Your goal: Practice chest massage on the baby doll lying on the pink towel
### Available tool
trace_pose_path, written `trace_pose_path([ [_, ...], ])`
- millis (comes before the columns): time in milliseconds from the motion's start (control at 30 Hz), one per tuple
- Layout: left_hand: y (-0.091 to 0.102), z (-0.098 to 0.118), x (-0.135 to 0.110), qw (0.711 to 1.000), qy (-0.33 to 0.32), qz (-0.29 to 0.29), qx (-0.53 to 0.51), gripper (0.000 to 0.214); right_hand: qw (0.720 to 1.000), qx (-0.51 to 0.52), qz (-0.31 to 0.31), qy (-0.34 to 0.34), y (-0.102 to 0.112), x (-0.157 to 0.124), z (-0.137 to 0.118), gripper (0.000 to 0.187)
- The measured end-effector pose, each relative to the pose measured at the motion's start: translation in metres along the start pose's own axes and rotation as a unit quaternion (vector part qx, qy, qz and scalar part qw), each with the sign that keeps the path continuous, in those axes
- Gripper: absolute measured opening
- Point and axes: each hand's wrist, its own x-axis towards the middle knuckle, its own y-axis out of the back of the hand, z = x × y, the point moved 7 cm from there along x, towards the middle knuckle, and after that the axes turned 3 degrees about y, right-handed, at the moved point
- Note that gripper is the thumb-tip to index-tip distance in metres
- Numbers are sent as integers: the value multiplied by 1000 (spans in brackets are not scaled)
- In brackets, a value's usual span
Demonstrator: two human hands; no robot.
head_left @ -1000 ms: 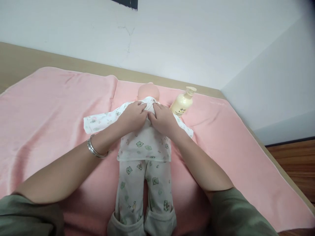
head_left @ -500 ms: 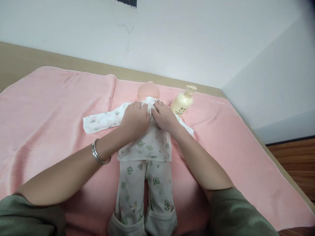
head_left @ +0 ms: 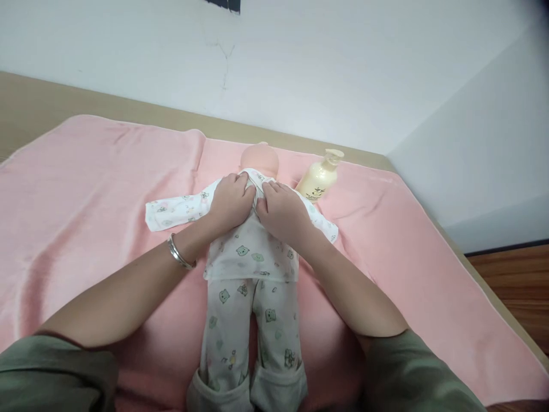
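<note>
A baby doll (head_left: pixel 259 159) lies on its back with its head away from me, wearing a white printed baby shirt (head_left: pixel 253 257) and matching trousers (head_left: pixel 229 326) with turned-up cuffs. On the chest just below the collar, my left hand (head_left: pixel 231 201) has its fingers closed on the shirt's left front. My right hand (head_left: pixel 283 210) is closed on the cloth opposite, its thumb near the middle. Between the hands, the overlapping front edges of the shirt show. Its sleeves spread out to both sides. My fingertips are partly hidden in the cloth.
A pale yellow pump bottle (head_left: pixel 319 180) stands near the doll's head, beside the right sleeve. Under everything lies a pink blanket (head_left: pixel 107 171) with soft creases. Behind it run a wooden edge (head_left: pixel 171 117) and a white wall (head_left: pixel 300 68).
My left hand has shifted slightly left and my right hand has turned and lowered a little over the chest. The collar cloth between them now lies flatter and further left.
</note>
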Motion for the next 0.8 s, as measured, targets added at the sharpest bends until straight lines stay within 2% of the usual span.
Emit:
trace_pose_path([
  [100,2,2,-6,997,70,-11,12,28,998,49,-24,-32,-6,7,15,34],
  [233,3,7,-8,997,80,-14,9,39,993,94,-13,-76,-15,13,35,54],
  [300,2,5,-8,997,82,-10,3,41,991,105,-3,-84,-17,13,39,58],
  [433,1,3,-8,997,77,1,-3,43,991,107,12,-85,-18,12,38,55],
  [800,2,5,-9,997,75,0,1,44,989,119,-8,-92,-12,12,35,51],
])
